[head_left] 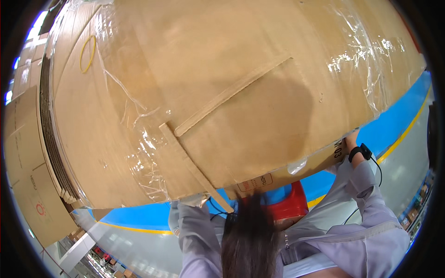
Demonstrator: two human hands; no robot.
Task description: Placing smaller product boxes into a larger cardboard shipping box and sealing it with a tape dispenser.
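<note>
Blocked: stack of flat cardboard sheets [222, 92] fills nearly the whole view, plastic wrap over it.
Left: more cardboard [28, 185] close beside.
Open: blue floor [398, 120] below right edge.

Both our arms raised, hands up.
Our left hand [192, 200] sits near and low; our right hand [351, 139] reaches farther right, wrist banded.

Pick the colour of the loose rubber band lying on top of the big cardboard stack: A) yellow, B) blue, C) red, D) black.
A: the rubber band is a thin yellow loop lying flat on the plastic-wrapped cardboard stack, near its far left corner.
</note>
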